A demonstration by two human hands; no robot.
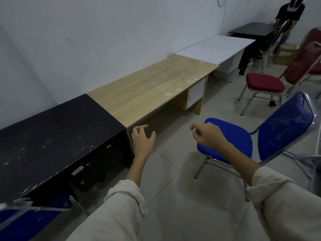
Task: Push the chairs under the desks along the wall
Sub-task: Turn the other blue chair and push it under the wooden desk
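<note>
I see both hands, left (143, 141) and right (208, 135), empty with fingers spread, the right above the blue chair (243, 138) standing clear of the wooden tabletop (149, 87).

Scuffed matt black desk (52, 136), wood-grain desk (152, 87), cloth-seated blue chair (234, 136) with glossy plastic-wrapped back.

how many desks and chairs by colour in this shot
Black desks: 2, near and far
Wood desk: 1
White desk: 1
Blue chairs: 2, one out on the floor, one at the near black desk
Red chairs: 2, one whole, one partly cut off at the right edge
Total: 4 desks, 4 chairs, 8 in all
</note>
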